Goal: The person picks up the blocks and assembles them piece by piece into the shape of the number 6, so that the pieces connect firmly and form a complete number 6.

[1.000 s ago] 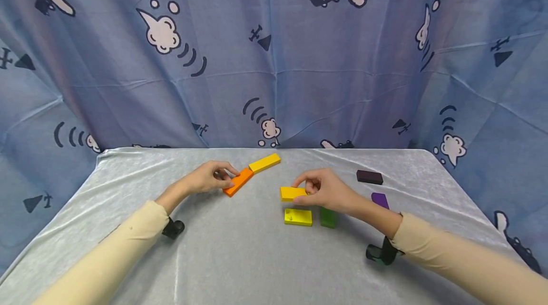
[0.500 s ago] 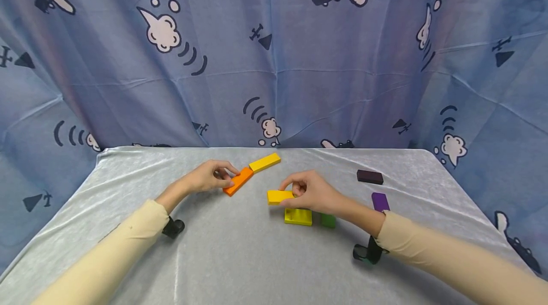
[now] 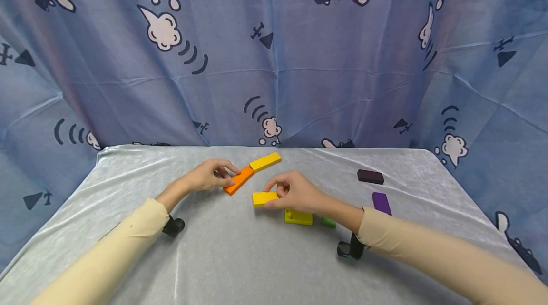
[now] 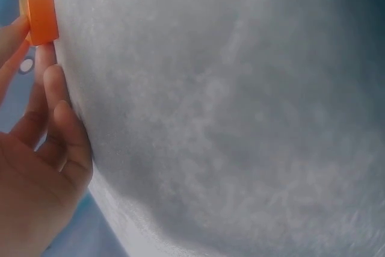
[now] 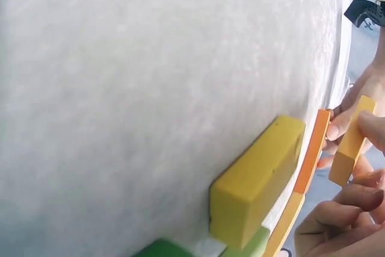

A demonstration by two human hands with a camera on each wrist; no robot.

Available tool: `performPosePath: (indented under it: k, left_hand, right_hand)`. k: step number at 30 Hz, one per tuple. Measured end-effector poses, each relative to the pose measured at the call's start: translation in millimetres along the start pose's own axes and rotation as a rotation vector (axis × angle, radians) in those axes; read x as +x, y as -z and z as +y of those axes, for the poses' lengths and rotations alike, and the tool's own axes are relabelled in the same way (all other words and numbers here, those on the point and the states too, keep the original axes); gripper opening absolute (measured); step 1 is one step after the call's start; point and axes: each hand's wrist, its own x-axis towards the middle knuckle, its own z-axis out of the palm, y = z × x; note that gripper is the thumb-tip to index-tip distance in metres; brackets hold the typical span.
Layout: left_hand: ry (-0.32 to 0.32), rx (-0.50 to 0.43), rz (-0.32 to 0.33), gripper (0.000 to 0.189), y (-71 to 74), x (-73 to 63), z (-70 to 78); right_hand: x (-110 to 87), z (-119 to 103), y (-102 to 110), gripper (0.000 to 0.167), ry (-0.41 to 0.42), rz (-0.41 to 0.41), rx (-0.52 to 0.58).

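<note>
My left hand (image 3: 209,175) pinches an orange block (image 3: 240,180) that lies flat and slanted on the cloth. Its far end touches the corner of an amber-yellow block (image 3: 265,162). In the left wrist view the thumb and a finger sit on the orange block (image 4: 43,16), the other fingers loosely bent below. My right hand (image 3: 301,193) holds a yellow block (image 3: 262,199) between thumb and fingers, seemingly above the cloth, front right of the orange one. Behind that hand lies a lemon-yellow block (image 3: 298,218), seen larger as a yellow block (image 5: 258,179) in the right wrist view.
A green block (image 3: 328,222) lies partly hidden by my right wrist. Further right are a purple block (image 3: 381,203), partly covered by the forearm, and a dark block (image 3: 370,177). A pale cloth (image 3: 222,257) covers the table, and a blue patterned curtain (image 3: 222,105) hangs behind.
My right hand has carried the yellow block leftward, from above the lemon-yellow block toward the orange one. The left hand stays on the orange block, which has not visibly moved.
</note>
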Motion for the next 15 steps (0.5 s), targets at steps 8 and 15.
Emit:
performPosePath:
  k: [8,15]
  left_hand:
    - [0.010,-0.002,-0.009,0.028,0.5,0.8,-1.3]
    - [0.000,0.002,-0.008,0.027,1.4,-0.4,-0.2]
  right_hand:
    - [8.8,-2,-10,0.025,-0.034,-0.002,-0.005]
    - [17.5,-4,-16,0.025,-0.075,0.007,-0.019]
